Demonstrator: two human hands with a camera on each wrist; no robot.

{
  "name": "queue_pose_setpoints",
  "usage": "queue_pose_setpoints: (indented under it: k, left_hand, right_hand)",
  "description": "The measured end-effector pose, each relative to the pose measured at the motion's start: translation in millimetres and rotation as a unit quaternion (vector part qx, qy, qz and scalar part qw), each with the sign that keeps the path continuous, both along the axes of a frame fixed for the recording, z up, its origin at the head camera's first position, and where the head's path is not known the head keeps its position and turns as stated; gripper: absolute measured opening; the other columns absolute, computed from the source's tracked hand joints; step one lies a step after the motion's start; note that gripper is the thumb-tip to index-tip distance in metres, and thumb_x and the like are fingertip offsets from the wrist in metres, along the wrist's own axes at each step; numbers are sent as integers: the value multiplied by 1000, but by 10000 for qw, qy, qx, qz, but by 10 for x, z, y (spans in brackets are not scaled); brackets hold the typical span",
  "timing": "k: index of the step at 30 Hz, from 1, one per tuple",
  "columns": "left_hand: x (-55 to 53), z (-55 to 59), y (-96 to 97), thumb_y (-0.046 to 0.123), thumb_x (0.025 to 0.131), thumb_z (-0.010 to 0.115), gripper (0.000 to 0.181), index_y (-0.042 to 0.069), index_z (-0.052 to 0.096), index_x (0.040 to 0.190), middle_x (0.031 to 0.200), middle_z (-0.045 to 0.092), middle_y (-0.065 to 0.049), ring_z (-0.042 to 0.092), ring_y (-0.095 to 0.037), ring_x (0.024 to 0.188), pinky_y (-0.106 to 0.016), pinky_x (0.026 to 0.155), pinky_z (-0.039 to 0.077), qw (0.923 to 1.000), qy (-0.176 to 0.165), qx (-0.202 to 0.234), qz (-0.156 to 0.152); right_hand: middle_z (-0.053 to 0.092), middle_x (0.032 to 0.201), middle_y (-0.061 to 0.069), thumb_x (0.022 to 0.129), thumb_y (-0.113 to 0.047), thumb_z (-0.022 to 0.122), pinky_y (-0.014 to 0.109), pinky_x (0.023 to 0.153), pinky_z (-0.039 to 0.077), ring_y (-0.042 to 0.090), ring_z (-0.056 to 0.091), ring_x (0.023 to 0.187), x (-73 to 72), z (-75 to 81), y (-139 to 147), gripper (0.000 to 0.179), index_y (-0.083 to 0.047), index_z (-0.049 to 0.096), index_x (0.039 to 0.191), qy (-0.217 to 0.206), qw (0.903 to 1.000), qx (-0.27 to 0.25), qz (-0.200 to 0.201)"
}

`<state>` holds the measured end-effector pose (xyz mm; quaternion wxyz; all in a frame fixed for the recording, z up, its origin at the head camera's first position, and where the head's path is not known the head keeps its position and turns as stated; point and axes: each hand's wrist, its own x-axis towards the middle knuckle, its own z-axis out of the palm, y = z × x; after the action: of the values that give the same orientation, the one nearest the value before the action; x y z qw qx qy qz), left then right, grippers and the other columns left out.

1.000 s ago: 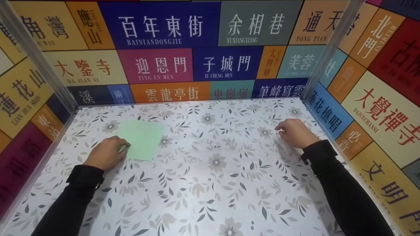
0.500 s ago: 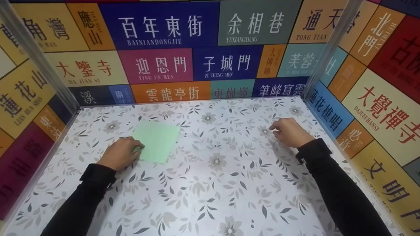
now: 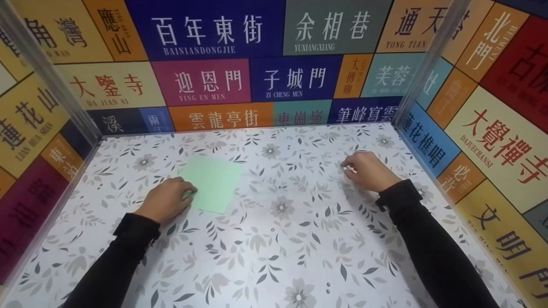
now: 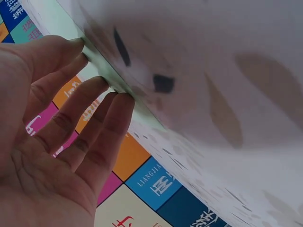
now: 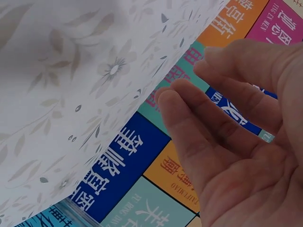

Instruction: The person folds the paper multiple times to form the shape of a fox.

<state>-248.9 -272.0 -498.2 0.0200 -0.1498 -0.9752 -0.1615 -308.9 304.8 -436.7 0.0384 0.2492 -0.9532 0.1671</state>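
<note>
A light green square sheet of paper (image 3: 216,184) lies flat on the left half of the flower-patterned surface. My left hand (image 3: 167,199) is at its left edge, fingertips touching the sheet. Seen from the left wrist, the thumb and the lightly bent fingers of the left hand (image 4: 61,118) rest their tips along the pale green paper (image 4: 146,112). On the right half, my right hand (image 3: 370,171) is just over or on the surface, away from the paper. In the right wrist view the right hand (image 5: 236,127) has loosely curved fingers, thumb apart, with nothing between them.
The white tabletop (image 3: 274,248) carries a grey leaf and flower print. A back wall (image 3: 205,81) of coloured panels with Chinese lettering rises behind it. Similar panels form a left wall (image 3: 25,145) and a right wall (image 3: 492,141), with clear strips at the corners.
The green paper has slid to the right along the surface together with my left hand. My right hand has shifted a little to the left and slightly farther away.
</note>
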Motion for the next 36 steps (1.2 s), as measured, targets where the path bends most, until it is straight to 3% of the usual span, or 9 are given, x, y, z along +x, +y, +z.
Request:
queue_pose_setpoints:
  k: [11,16,18,23,25,36]
  left_hand:
    - [-2,-35,295,14,104,84,23,10,89,126,119,82,-15,79,-39,113,-62,96,68,9997,181,132,-121]
    - [-5,-48,375,13,101,87,21,13,90,122,112,81,-13,79,-38,105,-61,87,69,9985,428,246,-255]
    - [-50,-112,371,16,101,87,20,15,90,121,111,80,-11,78,-36,102,-59,83,69,9973,583,266,-354]
    - [-61,-146,456,17,102,86,21,15,90,123,113,80,-12,78,-37,106,-59,86,69,9981,456,282,-295]
    - [-20,-95,520,15,102,85,22,13,89,124,115,81,-13,78,-38,109,-61,89,69,9989,330,271,-205]
    - [0,-56,691,13,101,87,21,12,90,121,112,80,-13,76,-37,107,-59,91,68,9983,387,384,-203]
  right_hand:
    - [85,113,28,102,1,76,62,98,67,46,81,105,30,-48,-220,23,9,84,123,126,9996,-217,134]
    - [85,113,28,101,2,77,61,95,68,47,81,103,23,-77,-310,22,9,84,121,282,9985,-370,304]
    - [85,113,29,101,2,77,61,95,69,47,82,102,22,-91,-335,22,10,84,121,336,9980,-417,343]
    - [86,114,28,100,2,77,61,96,69,47,82,103,28,-130,-392,24,9,84,121,378,9976,-452,351]
    - [86,114,27,100,1,78,61,96,69,46,82,103,32,-139,-420,23,9,84,121,372,9976,-472,348]
    - [86,118,28,101,0,78,61,102,69,47,83,110,45,-145,-647,24,9,84,123,224,9965,-725,337]
